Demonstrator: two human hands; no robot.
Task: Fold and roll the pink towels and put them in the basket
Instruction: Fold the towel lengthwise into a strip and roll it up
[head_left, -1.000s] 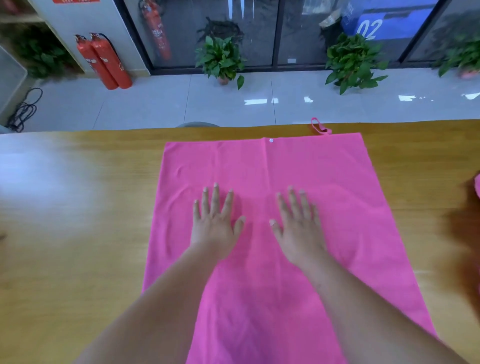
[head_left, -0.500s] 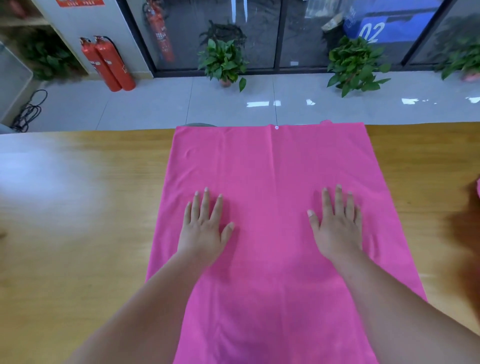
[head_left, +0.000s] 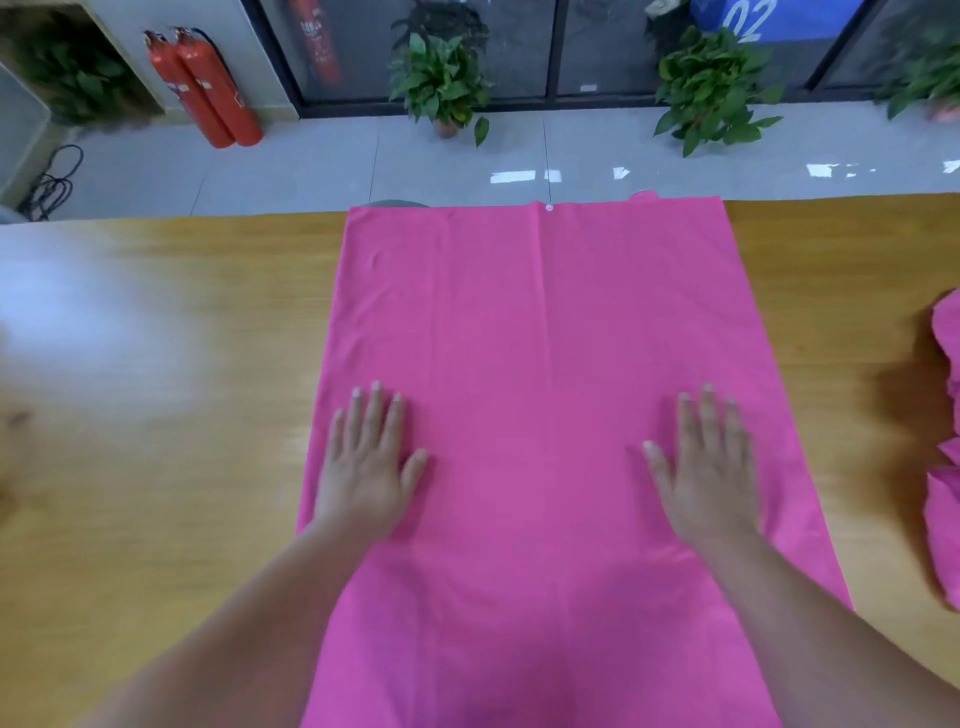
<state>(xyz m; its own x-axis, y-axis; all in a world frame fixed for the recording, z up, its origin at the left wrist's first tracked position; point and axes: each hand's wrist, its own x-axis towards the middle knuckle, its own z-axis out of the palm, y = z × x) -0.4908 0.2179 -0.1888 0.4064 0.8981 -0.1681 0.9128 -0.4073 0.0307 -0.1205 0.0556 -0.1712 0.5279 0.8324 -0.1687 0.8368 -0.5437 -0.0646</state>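
Both hands (head_left: 363, 480) (head_left: 709, 480) slid apart across one towel (head_left: 540, 332).

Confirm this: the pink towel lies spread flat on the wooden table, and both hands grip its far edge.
One part is wrong. In the head view the pink towel lies spread flat on the wooden table, but the left hand and right hand rest flat, palms down, on it, well short of the far edge.

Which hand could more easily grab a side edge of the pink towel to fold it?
Probably left: the left hand lies flat almost at the edge of the pink towel; the right hand rests further from its edge.
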